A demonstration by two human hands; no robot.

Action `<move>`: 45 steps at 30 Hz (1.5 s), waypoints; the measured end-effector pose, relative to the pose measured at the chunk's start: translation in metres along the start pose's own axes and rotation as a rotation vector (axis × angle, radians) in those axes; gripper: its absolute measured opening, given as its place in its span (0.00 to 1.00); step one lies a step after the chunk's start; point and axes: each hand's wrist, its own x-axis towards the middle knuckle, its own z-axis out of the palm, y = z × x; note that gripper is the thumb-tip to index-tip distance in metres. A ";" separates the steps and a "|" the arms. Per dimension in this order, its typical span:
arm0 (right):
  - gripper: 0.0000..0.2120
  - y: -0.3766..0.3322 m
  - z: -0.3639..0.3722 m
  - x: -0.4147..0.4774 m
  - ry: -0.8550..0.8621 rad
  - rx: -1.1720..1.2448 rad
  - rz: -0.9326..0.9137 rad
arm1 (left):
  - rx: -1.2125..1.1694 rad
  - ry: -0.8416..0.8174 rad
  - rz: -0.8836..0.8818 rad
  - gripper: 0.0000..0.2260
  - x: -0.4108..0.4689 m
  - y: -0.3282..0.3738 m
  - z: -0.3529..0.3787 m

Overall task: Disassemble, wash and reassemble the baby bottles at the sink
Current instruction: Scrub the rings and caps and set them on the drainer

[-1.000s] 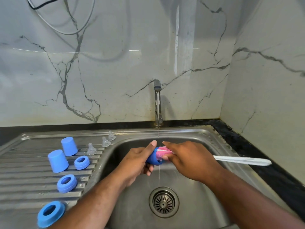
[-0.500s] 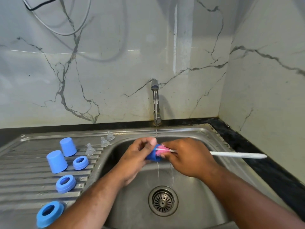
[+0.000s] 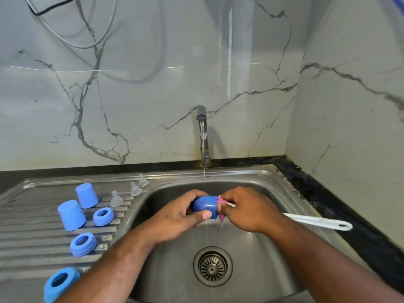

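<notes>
Center frame, plenty of open sink (image 3: 251, 174) basin below: left hand (image 3: 181, 217) grips a wet blue cap (image 3: 205, 206) sideways, right hand (image 3: 247, 208) holds the pink brush (image 3: 317, 223) at its mouth.

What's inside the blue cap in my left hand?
The pink brush head pokes into the open end of the blue cap. How far in it reaches is hidden by the cap's opaque wall and the left hand.
</notes>
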 end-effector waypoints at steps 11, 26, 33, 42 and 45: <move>0.19 -0.014 -0.001 -0.007 0.213 -0.359 -0.397 | -0.338 0.030 -0.423 0.34 -0.005 0.011 0.004; 0.17 -0.006 -0.001 -0.006 0.246 -0.307 -0.304 | -0.391 0.216 -0.237 0.36 0.001 0.002 0.008; 0.10 -0.001 0.002 -0.002 0.107 -0.105 -0.132 | -0.273 0.142 -0.102 0.25 0.003 -0.001 0.006; 0.17 0.002 0.002 -0.002 0.180 -0.226 -0.148 | -0.261 0.169 -0.044 0.26 0.002 -0.005 0.005; 0.17 -0.001 0.002 -0.003 0.209 -0.304 -0.297 | -0.376 0.163 -0.299 0.35 0.001 -0.002 0.006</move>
